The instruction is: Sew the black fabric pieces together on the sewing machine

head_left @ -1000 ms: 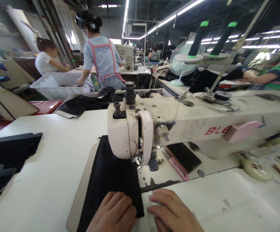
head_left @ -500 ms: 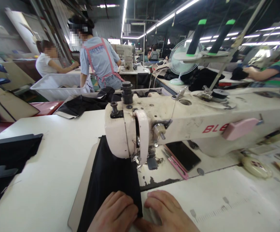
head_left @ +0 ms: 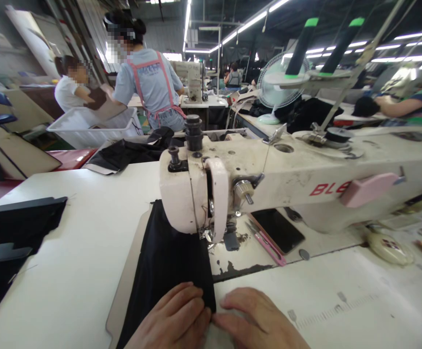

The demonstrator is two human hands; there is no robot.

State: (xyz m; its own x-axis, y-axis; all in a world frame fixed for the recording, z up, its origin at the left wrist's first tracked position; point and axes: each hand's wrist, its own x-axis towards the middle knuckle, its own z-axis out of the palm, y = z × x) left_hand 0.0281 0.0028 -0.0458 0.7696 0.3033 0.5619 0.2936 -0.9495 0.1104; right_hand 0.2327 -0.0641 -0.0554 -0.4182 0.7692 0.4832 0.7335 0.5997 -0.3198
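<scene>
A strip of black fabric (head_left: 167, 261) runs from the near table edge up under the head of a cream sewing machine (head_left: 269, 179). My left hand (head_left: 172, 320) lies flat on the near end of the fabric, fingers stretched out and close together. Beside it, my right hand (head_left: 260, 322) rests flat on the table at the fabric's right edge, its fingertips touching the cloth and my left hand. The needle area (head_left: 209, 235) sits just beyond the fabric's far right side.
Pink thread snips (head_left: 267, 245) and a black phone (head_left: 278, 230) lie under the machine arm. Dark fabric pieces (head_left: 10, 232) are stacked at the left. Behind, two people stand at a white bin (head_left: 90, 128). A fan (head_left: 274, 87) and another worker's arm (head_left: 396, 106) are at the right.
My two hands have drawn closer together at the fabric's near edge. The person in the blue shirt has turned left and lifted a brown piece over the bin.
</scene>
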